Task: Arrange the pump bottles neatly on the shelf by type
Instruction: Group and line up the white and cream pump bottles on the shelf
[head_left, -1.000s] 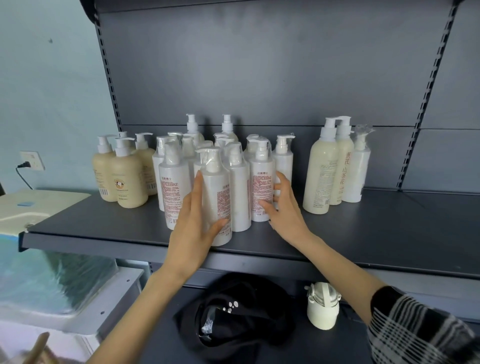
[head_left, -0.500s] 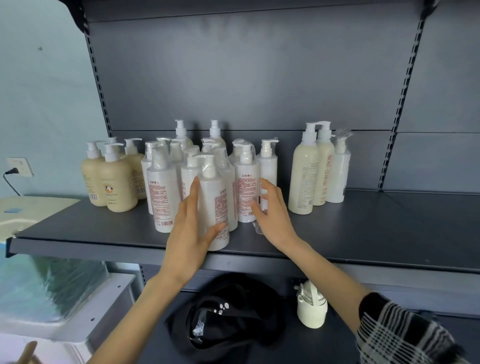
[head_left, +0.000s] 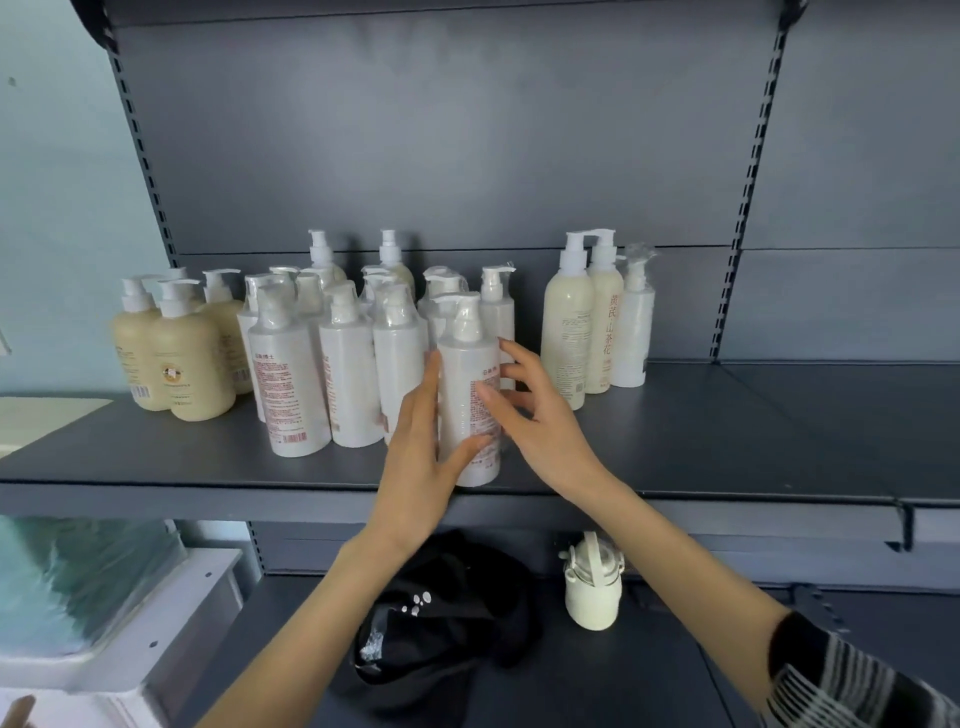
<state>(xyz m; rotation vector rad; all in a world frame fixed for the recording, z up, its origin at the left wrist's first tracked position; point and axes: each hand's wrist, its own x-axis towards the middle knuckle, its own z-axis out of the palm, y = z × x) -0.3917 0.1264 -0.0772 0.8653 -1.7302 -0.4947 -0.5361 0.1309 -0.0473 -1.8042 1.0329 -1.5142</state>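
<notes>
White plastic: one white pump bottle (head_left: 464, 364), upright with its long axis vertical, near the front edge of the grey shelf (head_left: 727, 441), at the right end of the white cluster (head_left: 353, 374).

- **Left hand** (head_left: 415, 457): at the bottle's 8 o'clock, fingers straight up the left flank, thumb hooked across the lower front.
- **Right hand** (head_left: 545, 426): at its 4 o'clock, fingers loosely curved round the right flank.
- **Reach:** both hands are equally near.
- **Neighbours:** tall cream bottles (head_left: 569, 332) at 3 o'clock, apart.
- **Change:** half a second ago the bottle stood further left, gripped by the left hand alone, while the right hand touched a neighbouring bottle.
</notes>
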